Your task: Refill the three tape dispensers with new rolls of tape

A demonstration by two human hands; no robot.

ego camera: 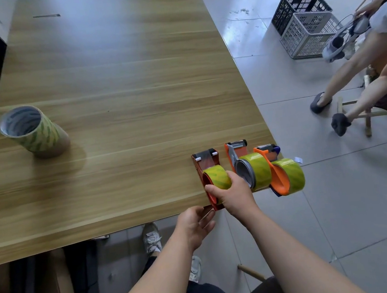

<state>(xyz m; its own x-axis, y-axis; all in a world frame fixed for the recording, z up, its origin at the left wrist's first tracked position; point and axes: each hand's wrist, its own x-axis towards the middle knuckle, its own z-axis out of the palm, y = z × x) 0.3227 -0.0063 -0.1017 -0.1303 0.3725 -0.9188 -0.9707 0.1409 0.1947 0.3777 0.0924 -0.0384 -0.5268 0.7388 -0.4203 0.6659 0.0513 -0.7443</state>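
Three tape dispensers stand side by side at the near right corner of the wooden table [114, 87]. The red dispenser [205, 163] is on the left, and my right hand [234, 193] grips the yellow-green tape roll [217, 177] sitting in it. My left hand [196, 224] is at the table edge, fingers apart, touching the red dispenser's near end. The orange and grey dispenser [237, 156] in the middle carries a roll [258, 170]. The orange dispenser [278, 175] at the right carries a roll [292, 175] and hangs partly over the table edge.
A stack of tape rolls in a tube shape [34, 132] lies tilted at the table's left. A black crate [299, 8] and a grey crate [309, 34] sit on the tiled floor at the right. A seated person's legs [352, 77] are there too.
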